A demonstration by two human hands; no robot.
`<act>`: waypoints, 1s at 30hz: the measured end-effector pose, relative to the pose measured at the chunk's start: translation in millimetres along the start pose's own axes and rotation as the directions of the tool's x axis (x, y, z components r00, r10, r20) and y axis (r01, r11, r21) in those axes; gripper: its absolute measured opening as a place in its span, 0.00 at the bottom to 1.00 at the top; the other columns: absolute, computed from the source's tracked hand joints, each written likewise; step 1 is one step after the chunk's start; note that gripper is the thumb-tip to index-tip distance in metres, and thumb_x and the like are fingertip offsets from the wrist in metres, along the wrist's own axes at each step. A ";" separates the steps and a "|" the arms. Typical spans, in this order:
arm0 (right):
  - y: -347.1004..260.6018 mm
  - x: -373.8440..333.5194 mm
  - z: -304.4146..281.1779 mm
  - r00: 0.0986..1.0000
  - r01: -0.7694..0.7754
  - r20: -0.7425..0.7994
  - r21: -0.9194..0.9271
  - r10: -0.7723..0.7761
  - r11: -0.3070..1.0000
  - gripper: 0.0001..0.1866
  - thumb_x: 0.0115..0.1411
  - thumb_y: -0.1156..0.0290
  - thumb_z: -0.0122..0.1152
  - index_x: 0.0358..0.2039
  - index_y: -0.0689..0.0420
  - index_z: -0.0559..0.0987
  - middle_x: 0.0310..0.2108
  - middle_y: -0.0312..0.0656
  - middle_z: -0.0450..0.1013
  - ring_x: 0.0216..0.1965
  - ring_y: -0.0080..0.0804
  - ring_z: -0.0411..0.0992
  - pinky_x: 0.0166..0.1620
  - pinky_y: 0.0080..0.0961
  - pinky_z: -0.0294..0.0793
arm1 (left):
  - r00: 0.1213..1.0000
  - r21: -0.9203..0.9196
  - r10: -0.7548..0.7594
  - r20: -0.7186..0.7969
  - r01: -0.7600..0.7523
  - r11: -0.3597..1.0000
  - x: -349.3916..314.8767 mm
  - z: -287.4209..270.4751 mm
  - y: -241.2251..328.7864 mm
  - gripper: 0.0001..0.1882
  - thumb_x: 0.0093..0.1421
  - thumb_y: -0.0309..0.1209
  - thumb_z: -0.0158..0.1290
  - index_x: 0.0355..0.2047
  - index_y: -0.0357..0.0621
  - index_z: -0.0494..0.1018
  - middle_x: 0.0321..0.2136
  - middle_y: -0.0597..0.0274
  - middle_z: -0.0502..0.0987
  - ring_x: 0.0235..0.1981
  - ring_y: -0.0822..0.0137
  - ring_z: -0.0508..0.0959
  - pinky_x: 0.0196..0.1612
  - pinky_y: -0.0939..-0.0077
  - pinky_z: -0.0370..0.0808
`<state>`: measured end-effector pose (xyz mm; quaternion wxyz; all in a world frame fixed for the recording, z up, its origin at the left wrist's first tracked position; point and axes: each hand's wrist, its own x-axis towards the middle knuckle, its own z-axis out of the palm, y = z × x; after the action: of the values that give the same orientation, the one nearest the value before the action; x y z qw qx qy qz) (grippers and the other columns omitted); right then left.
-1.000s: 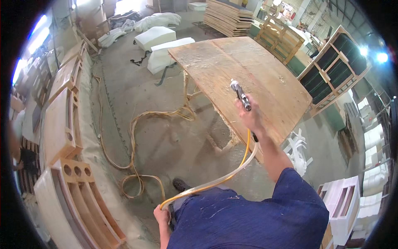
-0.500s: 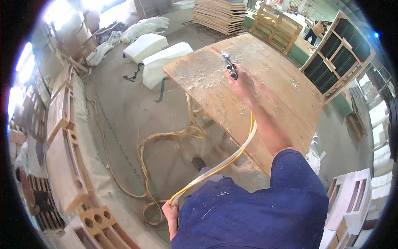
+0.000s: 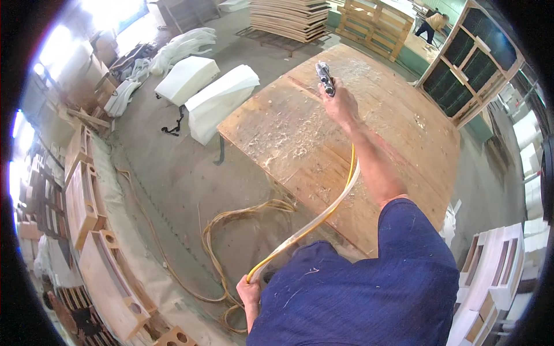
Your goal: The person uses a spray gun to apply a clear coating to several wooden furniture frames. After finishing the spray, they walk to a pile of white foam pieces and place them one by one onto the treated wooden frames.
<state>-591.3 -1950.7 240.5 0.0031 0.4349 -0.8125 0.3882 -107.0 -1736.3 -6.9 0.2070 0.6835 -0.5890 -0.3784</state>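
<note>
Over the far half of the worktable, the right hand is gripping a metal spray gun, its fingers wrapping the handle; how the trigger finger is sitting, I cannot tell. The gun is pointing toward the worktable's far edge, its gap from the top not showing clearly. Off the worktable's near edge, the left hand is holding a pale hose and a yellow hose bunched in a closed fist, and both are running in one slack curve over that edge to the gun. The gun is looking hard, stiff and fairly heavy for its size; its smooth body is probably being slippery, so the handle is offering the surest hold. The hoses are seeming bendy yet springy, likely tugging at the gun, and the left fist is presumably bearing some weight. Pale flakes are littering the worktable, and white blocks are resting left of it
</note>
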 end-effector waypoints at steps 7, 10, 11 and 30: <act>7.2 30.9 10.3 0.998 -0.023 -0.055 -0.069 0.019 0.997 0.22 0.61 0.52 0.54 0.46 0.58 0.72 0.33 0.52 0.77 0.38 0.52 0.75 0.41 0.43 0.72 | 0.996 -0.016 -0.028 0.082 0.030 0.999 23.4 8.4 5.2 0.11 0.47 0.33 0.59 0.24 0.36 0.75 0.16 0.51 0.74 0.18 0.63 0.74 0.27 0.66 0.71; 9.1 31.6 11.7 0.998 -0.019 -0.054 -0.071 0.015 0.997 0.23 0.60 0.53 0.52 0.46 0.58 0.71 0.35 0.56 0.76 0.40 0.57 0.74 0.44 0.48 0.71 | 0.998 -0.042 -0.013 0.066 0.016 0.999 27.2 12.1 -3.4 0.12 0.48 0.34 0.59 0.24 0.36 0.75 0.15 0.52 0.74 0.18 0.64 0.73 0.26 0.67 0.71; 8.2 31.9 13.6 0.998 -0.012 -0.063 -0.075 0.007 0.997 0.22 0.60 0.53 0.53 0.45 0.58 0.71 0.35 0.54 0.76 0.39 0.55 0.74 0.43 0.47 0.71 | 0.998 -0.039 -0.019 0.066 0.022 0.999 28.2 16.0 -12.8 0.12 0.48 0.34 0.59 0.24 0.36 0.75 0.15 0.52 0.74 0.17 0.65 0.73 0.26 0.67 0.71; -12.1 45.3 5.4 0.992 0.092 -0.082 -0.037 -0.095 0.995 0.22 0.62 0.52 0.51 0.44 0.59 0.72 0.33 0.55 0.76 0.38 0.55 0.74 0.41 0.45 0.71 | 0.994 -0.097 -0.050 0.101 0.059 0.993 24.8 31.0 2.4 0.14 0.49 0.36 0.60 0.25 0.36 0.75 0.15 0.56 0.74 0.18 0.69 0.73 0.27 0.69 0.71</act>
<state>-609.1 -1989.9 259.9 0.0624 0.4559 -0.7967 0.3918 -131.6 -1755.7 -31.4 0.2012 0.6685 -0.5599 -0.4462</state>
